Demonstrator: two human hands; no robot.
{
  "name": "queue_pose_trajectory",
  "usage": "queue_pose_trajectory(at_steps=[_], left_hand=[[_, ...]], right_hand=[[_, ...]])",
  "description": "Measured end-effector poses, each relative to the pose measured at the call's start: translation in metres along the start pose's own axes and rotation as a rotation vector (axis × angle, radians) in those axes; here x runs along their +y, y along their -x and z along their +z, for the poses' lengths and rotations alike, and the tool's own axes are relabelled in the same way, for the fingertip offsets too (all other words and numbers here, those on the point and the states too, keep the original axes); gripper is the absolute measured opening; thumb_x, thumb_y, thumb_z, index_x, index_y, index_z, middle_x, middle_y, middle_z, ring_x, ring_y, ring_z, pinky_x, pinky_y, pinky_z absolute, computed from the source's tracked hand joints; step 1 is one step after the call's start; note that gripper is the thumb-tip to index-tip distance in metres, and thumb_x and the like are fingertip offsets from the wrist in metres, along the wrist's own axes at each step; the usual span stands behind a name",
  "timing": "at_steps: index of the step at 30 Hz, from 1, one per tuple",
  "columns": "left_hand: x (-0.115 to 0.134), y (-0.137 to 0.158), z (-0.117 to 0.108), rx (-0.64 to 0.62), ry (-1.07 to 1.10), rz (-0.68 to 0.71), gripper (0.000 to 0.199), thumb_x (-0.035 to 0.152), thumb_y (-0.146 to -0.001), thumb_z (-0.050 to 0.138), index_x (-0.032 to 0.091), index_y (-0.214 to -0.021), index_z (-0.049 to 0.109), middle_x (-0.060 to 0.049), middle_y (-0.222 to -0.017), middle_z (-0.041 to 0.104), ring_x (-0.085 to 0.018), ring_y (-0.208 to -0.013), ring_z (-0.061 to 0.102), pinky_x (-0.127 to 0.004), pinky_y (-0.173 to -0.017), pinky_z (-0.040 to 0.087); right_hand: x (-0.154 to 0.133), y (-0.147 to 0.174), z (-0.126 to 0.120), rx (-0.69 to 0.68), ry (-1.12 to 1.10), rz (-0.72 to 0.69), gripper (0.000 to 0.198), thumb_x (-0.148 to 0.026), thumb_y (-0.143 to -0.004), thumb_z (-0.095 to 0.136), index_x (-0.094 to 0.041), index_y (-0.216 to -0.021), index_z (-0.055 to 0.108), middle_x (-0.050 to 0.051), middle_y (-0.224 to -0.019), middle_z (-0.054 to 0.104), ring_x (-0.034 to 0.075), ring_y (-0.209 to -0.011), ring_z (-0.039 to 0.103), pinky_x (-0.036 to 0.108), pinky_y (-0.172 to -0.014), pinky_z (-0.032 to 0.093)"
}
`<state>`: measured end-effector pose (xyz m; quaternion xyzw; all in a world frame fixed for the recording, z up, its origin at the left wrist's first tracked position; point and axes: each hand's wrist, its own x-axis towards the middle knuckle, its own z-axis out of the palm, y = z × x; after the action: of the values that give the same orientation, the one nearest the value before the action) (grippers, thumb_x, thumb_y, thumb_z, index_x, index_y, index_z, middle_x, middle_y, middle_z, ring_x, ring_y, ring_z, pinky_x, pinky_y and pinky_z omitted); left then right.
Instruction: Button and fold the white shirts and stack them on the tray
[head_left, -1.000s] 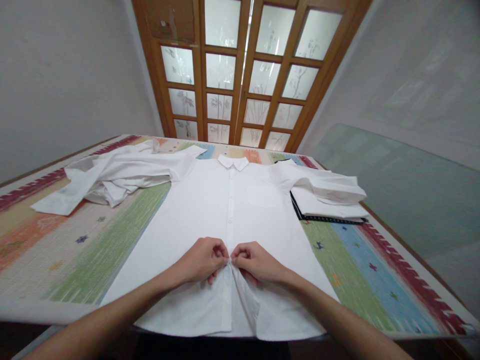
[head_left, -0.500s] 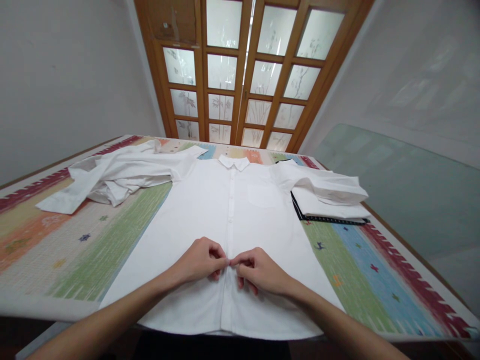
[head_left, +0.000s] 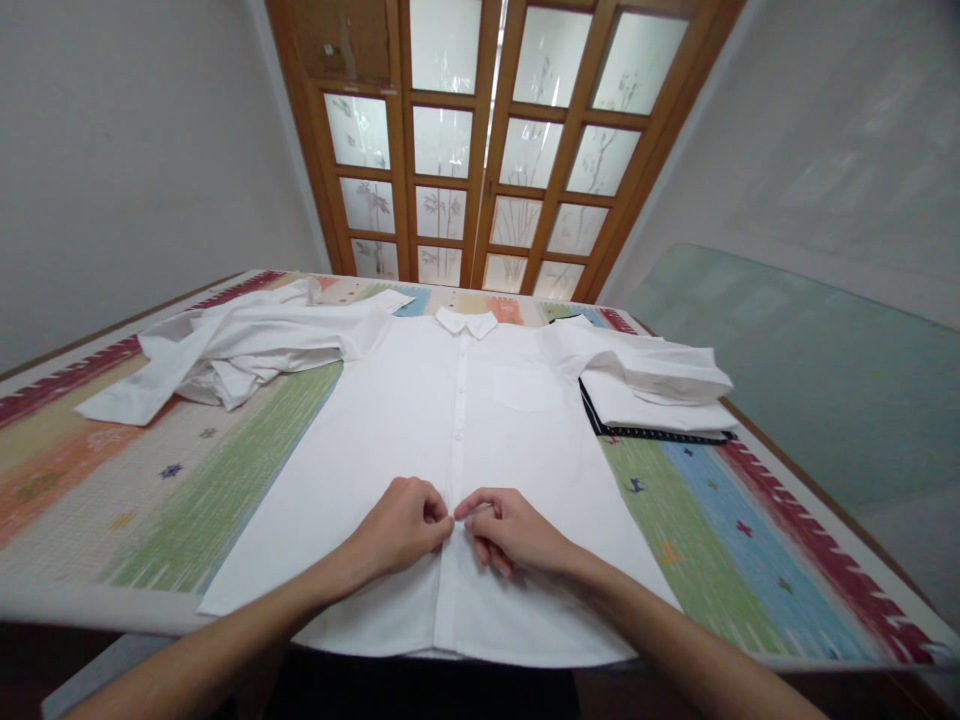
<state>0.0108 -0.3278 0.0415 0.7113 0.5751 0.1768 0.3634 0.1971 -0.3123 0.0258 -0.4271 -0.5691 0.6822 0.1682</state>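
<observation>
A white button-up shirt (head_left: 390,430) lies spread front up, its collar (head_left: 466,322) at the far end and the button placket (head_left: 460,400) running down the middle toward me. My left hand (head_left: 409,520) is closed at the lower placket, thumb and index finger pinching its edge. From the other side my right hand (head_left: 514,530) meets it, thumb and index finger closed on the same spot and the other fingers curled. The fingertips nearly touch and hide the button there. Below the hands the hem hangs close to the table's near edge.
A patterned cloth (head_left: 247,500) covers the table. Crumpled white fabric (head_left: 225,350) lies at the left, partly under a sleeve. Beneath the right sleeve (head_left: 652,370) is a folded stack with a black dotted edge (head_left: 667,434). Behind stand wooden glass-paned doors (head_left: 480,150).
Both hands stay at the placket, with only small finger shifts. The lower placket lies flatter and shows more plainly below them. The view has tilted slightly.
</observation>
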Motion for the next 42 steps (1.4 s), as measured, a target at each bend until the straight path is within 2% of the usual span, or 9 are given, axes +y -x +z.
queue_pose_trajectory(at_steps=[9, 16, 19, 21, 25, 29, 34, 42], left_hand=[[-0.006, 0.003, 0.003, 0.047, 0.071, 0.041, 0.022, 0.027, -0.072, 0.053, 0.016, -0.060, 0.067, -0.002, -0.059, 0.068, -0.015, -0.060, 0.061, -0.023, -0.059, 0.041], [-0.009, 0.004, 0.002, -0.010, 0.159, -0.015, 0.025, 0.035, -0.077, 0.055, 0.016, -0.065, 0.065, 0.000, -0.054, 0.062, -0.013, -0.051, 0.057, -0.022, -0.051, 0.040], [-0.009, 0.003, 0.000, 0.034, 0.166, -0.040, 0.024, 0.036, -0.080, 0.054, 0.016, -0.071, 0.063, 0.000, -0.067, 0.064, -0.011, -0.046, 0.054, -0.022, -0.047, 0.038], [-0.009, 0.001, -0.001, 0.093, 0.127, -0.004, 0.021, 0.034, -0.080, 0.055, 0.017, -0.071, 0.064, -0.002, -0.077, 0.065, -0.011, -0.052, 0.055, -0.023, -0.050, 0.040], [-0.011, -0.005, -0.003, 0.124, 0.075, 0.101, 0.016, 0.028, -0.078, 0.058, 0.018, -0.067, 0.063, -0.003, -0.082, 0.063, -0.013, -0.068, 0.056, -0.025, -0.063, 0.044], [-0.012, -0.007, 0.000, 0.136, 0.065, 0.149, 0.012, 0.019, -0.076, 0.056, 0.017, -0.065, 0.061, -0.003, -0.086, 0.061, -0.013, -0.070, 0.056, -0.026, -0.067, 0.045], [-0.015, -0.007, 0.003, 0.152, 0.012, 0.177, 0.013, 0.016, -0.075, 0.056, 0.017, -0.063, 0.060, -0.004, -0.091, 0.060, -0.013, -0.073, 0.056, -0.026, -0.067, 0.045], [-0.017, -0.004, 0.001, 0.149, -0.076, 0.209, 0.012, 0.019, -0.079, 0.057, 0.017, -0.069, 0.063, -0.005, -0.097, 0.059, -0.014, -0.076, 0.058, -0.029, -0.071, 0.047]], right_hand=[[0.001, -0.007, 0.002, 0.087, 0.235, -0.075, 0.009, -0.024, -0.078, 0.053, -0.018, -0.084, 0.056, -0.007, -0.051, 0.059, 0.007, -0.031, 0.047, 0.017, -0.033, 0.031], [0.000, -0.014, 0.002, 0.067, 0.198, -0.050, 0.012, -0.029, -0.080, 0.057, -0.018, -0.078, 0.055, -0.008, -0.048, 0.057, 0.006, -0.030, 0.044, 0.016, -0.031, 0.028], [0.000, -0.014, 0.002, 0.060, 0.196, -0.073, 0.013, -0.031, -0.082, 0.056, -0.018, -0.078, 0.054, -0.008, -0.048, 0.057, 0.006, -0.030, 0.044, 0.016, -0.030, 0.027], [0.000, -0.013, 0.002, 0.052, 0.199, -0.092, 0.015, -0.033, -0.084, 0.055, -0.018, -0.079, 0.053, -0.008, -0.049, 0.057, 0.006, -0.030, 0.044, 0.016, -0.030, 0.027], [0.000, -0.012, 0.003, 0.054, 0.236, -0.090, 0.017, -0.034, -0.087, 0.055, -0.019, -0.081, 0.050, -0.008, -0.050, 0.057, 0.006, -0.031, 0.043, 0.016, -0.031, 0.027], [0.000, -0.011, 0.005, 0.106, 0.333, -0.117, 0.012, -0.027, -0.088, 0.054, -0.019, -0.079, 0.051, -0.008, -0.049, 0.056, 0.006, -0.033, 0.043, 0.017, -0.037, 0.030], [0.002, -0.010, 0.008, 0.178, 0.471, -0.219, 0.009, -0.015, -0.086, 0.053, -0.019, -0.077, 0.055, -0.007, -0.049, 0.055, 0.009, -0.044, 0.049, 0.020, -0.052, 0.039], [-0.002, -0.008, 0.008, 0.237, 0.616, -0.259, 0.010, -0.014, -0.084, 0.053, -0.018, -0.078, 0.059, -0.004, -0.052, 0.058, 0.012, -0.052, 0.054, 0.023, -0.059, 0.040]])
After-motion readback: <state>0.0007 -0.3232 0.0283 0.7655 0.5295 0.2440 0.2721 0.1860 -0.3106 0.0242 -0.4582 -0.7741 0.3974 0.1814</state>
